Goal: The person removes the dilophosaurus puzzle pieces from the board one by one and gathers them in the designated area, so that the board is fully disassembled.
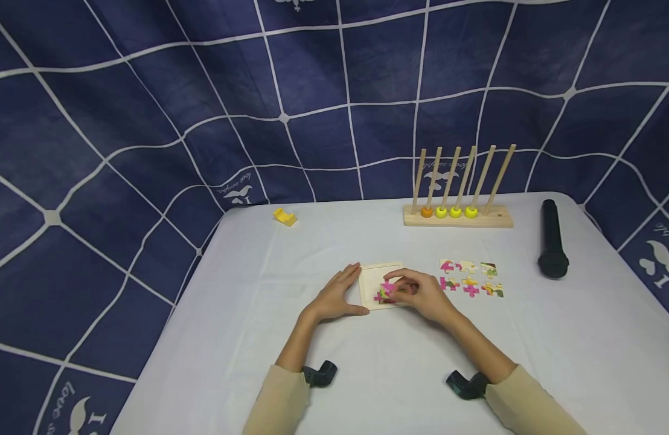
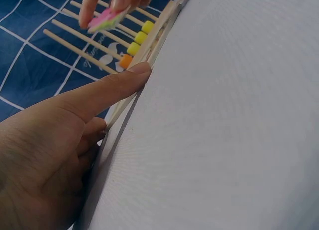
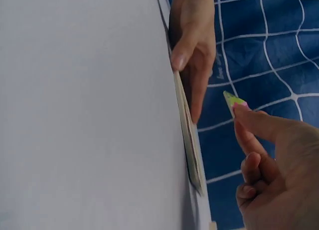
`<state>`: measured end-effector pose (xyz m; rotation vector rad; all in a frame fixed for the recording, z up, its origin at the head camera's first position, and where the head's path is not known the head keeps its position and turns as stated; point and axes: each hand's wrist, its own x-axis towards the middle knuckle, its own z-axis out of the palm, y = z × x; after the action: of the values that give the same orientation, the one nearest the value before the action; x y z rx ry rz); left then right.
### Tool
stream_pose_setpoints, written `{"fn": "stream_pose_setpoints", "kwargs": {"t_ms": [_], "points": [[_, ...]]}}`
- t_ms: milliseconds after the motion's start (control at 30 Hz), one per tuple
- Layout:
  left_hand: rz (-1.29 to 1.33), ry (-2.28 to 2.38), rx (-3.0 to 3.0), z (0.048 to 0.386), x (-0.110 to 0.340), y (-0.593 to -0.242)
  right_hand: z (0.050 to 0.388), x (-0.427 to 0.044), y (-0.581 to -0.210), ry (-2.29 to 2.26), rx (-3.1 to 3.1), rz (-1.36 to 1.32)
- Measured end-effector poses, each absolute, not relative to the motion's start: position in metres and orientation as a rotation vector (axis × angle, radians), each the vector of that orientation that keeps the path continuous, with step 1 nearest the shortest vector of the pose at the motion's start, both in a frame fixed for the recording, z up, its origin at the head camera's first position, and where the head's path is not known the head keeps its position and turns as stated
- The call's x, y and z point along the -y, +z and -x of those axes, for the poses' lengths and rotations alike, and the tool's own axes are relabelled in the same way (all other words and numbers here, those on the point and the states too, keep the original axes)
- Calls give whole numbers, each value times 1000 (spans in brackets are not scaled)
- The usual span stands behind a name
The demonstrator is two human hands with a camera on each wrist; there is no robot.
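Observation:
A shallow square wooden puzzle tray (image 1: 371, 284) with a raised rim lies on the table. Against its left side rests my left hand (image 1: 334, 297), fingers and thumb mostly straight. In the left wrist view the thumb (image 2: 114, 88) presses on the tray's near rim. My right hand (image 1: 428, 297) is over the tray's right part and pinches a pink and green puzzle piece (image 1: 387, 290) between thumb and fingers. The right wrist view shows that piece (image 3: 233, 101) tilted and raised above the tray. Part of the tray is hidden behind the right hand.
Several loose puzzle pieces (image 1: 471, 285) lie in two rows right of the tray. Behind them stands a wooden peg rack (image 1: 458, 221) with orange and yellow beads. A black cylindrical object (image 1: 552, 241) lies far right, and a small yellow block (image 1: 284, 217) far left.

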<state>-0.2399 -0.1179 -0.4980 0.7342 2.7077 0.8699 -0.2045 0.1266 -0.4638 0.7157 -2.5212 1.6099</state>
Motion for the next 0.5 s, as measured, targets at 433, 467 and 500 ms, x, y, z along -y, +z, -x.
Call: {"fn": "stream_pose_setpoints", "kwargs": {"t_ms": [433, 467, 500], "points": [[-737, 859, -2720, 239, 117, -496, 185, -212, -482, 1389, 2598, -422], [-733, 854, -2720, 239, 116, -496, 184, -216, -483, 1373, 2603, -413], [-729, 849, -2720, 238, 116, -496, 183, -220, -484, 1358, 2609, -404]]}}
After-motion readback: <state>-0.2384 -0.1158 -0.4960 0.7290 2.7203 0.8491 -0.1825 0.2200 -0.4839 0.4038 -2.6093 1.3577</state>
